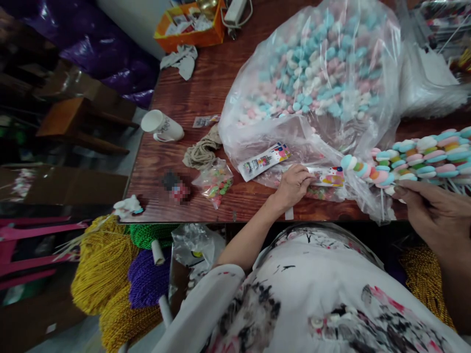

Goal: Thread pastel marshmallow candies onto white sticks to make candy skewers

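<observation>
My left hand [293, 185] is closed in a pinch on the left end of a white printed wrapper [329, 177] with colourful patches. My right hand [436, 211] pinches the lower end of a marshmallow skewer [370, 172] in blue, pink, white and orange. The skewer's tip is at the wrapper's right end; whether it is inside I cannot tell. A stack of similar wrappers [263, 162] lies left of my left hand. Beyond both hands rests a large clear bag of loose marshmallows [312, 68]. More finished-looking skewers [434, 153] are piled at the right.
On the table [198, 90] stand a white mug [162, 126], an orange box [189, 27] and a power strip [235, 11]. A small candy bag [216, 184] and brown cloth [201, 149] lie at left. Yellow cord bundles [105, 264] sit below the front edge.
</observation>
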The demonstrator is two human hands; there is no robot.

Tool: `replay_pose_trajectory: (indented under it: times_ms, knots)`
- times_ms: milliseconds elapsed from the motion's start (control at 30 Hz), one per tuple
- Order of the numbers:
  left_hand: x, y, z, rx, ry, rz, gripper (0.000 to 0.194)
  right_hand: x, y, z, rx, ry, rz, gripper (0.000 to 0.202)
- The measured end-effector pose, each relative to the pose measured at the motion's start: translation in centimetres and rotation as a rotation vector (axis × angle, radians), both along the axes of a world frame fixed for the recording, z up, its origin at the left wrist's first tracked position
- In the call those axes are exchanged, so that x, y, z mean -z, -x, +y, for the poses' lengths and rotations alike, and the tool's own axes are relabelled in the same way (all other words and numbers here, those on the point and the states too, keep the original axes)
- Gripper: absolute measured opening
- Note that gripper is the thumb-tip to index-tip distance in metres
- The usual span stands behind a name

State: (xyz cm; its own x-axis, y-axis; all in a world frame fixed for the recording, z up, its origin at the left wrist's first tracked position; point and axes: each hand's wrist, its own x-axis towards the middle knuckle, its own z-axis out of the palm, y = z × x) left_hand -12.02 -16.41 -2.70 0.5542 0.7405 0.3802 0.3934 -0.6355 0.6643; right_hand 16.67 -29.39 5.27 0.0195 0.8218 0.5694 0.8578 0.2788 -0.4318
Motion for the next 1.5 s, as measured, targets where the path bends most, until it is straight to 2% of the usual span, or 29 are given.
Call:
replay_pose_trajectory:
  times_ms: [167, 467, 600, 733, 833, 900, 1000, 1067, 1133, 1333, 1500]
  knots:
    - [-0.5, 0.0, 0.5, -0.025, 0.144, -0.063, 0.02, -0.5, -0.3, -0.6, 0.017, -0.012, 0.06, 0.02]
    - [-1.4, 0.5, 1.2, 0.08, 0.201, -0.058, 0.016, -1.1, -1.0, -1.0, -0.139, 0.024, -0.078, 0.02]
    - [-1.1, 0.5, 1.4, 0.096, 0.147, -0.012, 0.015, -1.4, -1.4, -0.2, -0.219, -0.046, -0.278, 0.024]
    - [-0.9, 0.4, 1.5, 0.115, 0.079, 0.056, 0.015, -2.6, -1.3, 0.7, -0.205, -0.16, -0.575, 0.02]
    - [-0.9, 0.3, 1.5, 0.12, 0.041, 0.097, 0.013, -3.6, -1.8, 0.8, -0.184, -0.211, -0.661, 0.023]
    - [-0.9, 0.3, 1.5, 0.115, 0.038, 0.107, 0.012, -4.1, -2.6, 0.4, -0.148, -0.218, -0.632, 0.028]
    - [-0.8, 0.3, 1.6, 0.113, 0.045, 0.096, 0.012, -4.4, -3.8, -0.5, -0.088, -0.126, -0.418, 0.028]
    - [-0.8, 0.3, 1.7, 0.121, 0.048, 0.081, 0.013, -4.3, -4.1, -0.9, -0.089, -0.07, -0.277, 0.022]
    - [-0.8, 0.4, 1.8, 0.13, 0.052, 0.071, 0.014, -3.8, -4.0, -0.7, -0.129, -0.06, -0.227, 0.018]
    - [-0.9, 0.4, 1.9, 0.142, 0.057, 0.113, 0.014, -2.5, -3.7, 2.0, -0.27, -0.108, -0.284, 0.009]
    - [-0.3, 0.4, 1.8, 0.132, 0.013, 0.116, 0.014, -4.1, -3.2, 3.7, -0.32, -0.177, -0.561, 0.013]
